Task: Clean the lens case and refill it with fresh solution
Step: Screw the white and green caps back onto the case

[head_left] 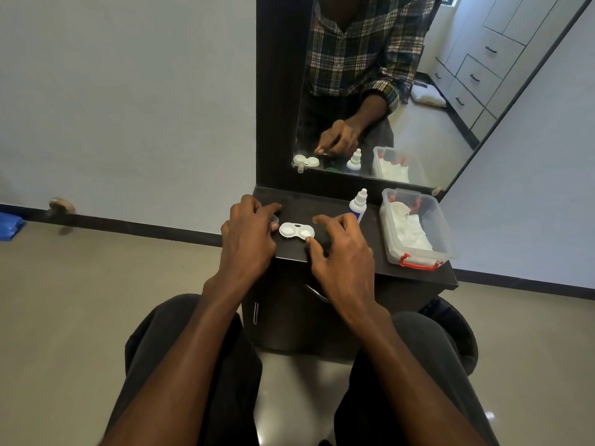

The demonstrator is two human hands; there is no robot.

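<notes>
left hand (249, 239) at tabletop's (325, 201) left edge, grip curled on a small clear cap | right hand (343, 252) at front edge, thumb touching lens case, other fingers loosely spread | clear plastic box (418, 252) far right | solution bottle (359, 206) behind | white lens case (296, 230), two round wells uncovered, between hands

A single wide-angle camera sits on the person's head, looking forward and steeply down over both forearms, which enter from the bottom edge and reach toward mid-frame. It is close to the dark, narrow surface (380, 252) at centre. The tall dark-framed mirror (370, 91) in the upper middle faces the camera and shows the same surface edge from the opposite side. Straight lines bow near the frame edges.
</notes>
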